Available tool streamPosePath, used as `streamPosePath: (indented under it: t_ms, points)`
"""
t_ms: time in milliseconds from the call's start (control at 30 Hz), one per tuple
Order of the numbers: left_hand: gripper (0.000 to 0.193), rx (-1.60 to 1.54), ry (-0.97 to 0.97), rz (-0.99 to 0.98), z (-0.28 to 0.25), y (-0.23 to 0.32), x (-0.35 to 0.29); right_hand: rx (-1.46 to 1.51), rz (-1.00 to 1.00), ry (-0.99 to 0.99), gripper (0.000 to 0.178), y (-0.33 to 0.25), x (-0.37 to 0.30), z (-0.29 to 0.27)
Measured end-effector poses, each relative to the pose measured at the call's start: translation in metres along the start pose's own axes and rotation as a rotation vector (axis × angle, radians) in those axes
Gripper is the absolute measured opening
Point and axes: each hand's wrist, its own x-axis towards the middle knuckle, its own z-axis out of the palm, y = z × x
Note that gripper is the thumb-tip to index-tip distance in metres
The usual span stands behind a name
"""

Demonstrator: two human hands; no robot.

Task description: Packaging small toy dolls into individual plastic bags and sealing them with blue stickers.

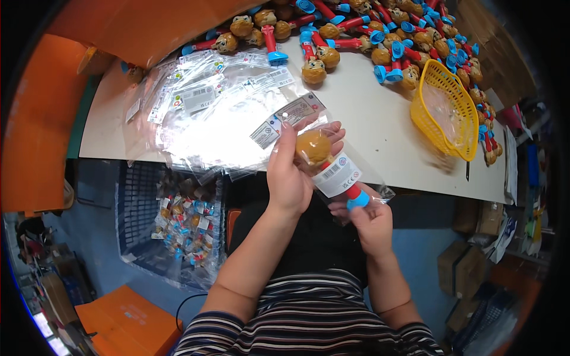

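Closest to the cam: right hand [371,222] pinching the blue base of a plastic toy w/ a brown round head and red stem [323,155], half inside a clear crinkly plastic bag with a white label [341,173]. Left hand [291,172] is wrapped around the bag at the head end, held just off the near edge of the white table [368,127]. Toy's prob light and rigid, but the bag film looks slippery and floppy imo, so grab the stem/base, not the film. Further out: pile of empty clear bags [208,113] at the table's left, yellow plastic basket [445,107] toward the right edge, heap of matching toys [380,35] along the far edge, blue crate of bagged ones [178,228] below on the floor.
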Motion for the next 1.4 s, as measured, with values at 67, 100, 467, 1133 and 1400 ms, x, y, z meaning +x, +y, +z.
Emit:
streamPosePath:
  t_ms: [67, 100, 467, 1133, 1400]
  points:
    - [0.065, 0.033, 0.016, 0.017, -0.001, -0.003, 0.002, 0.136, 0.026, -0.014, 0.048, -0.003, 0.001, -0.003]
    - [0.063, 0.070, 0.030, 0.031, -0.003, -0.004, 0.003, 0.276, 0.050, -0.026, 0.052, -0.006, 0.001, -0.003]
    - [0.061, 0.035, 0.262, 0.101, 0.000, -0.012, 0.002, -0.734, -0.635, 0.161, 0.026, 0.010, 0.011, 0.007]
    - [0.042, -0.027, -0.005, -0.090, -0.012, 0.000, -0.009, 0.105, -0.034, -0.052, 0.073, -0.003, 0.002, 0.002]
    - [0.038, 0.312, 0.322, 0.117, 0.004, -0.018, -0.012, -0.093, 0.091, -0.092, 0.062, -0.018, 0.011, 0.009]
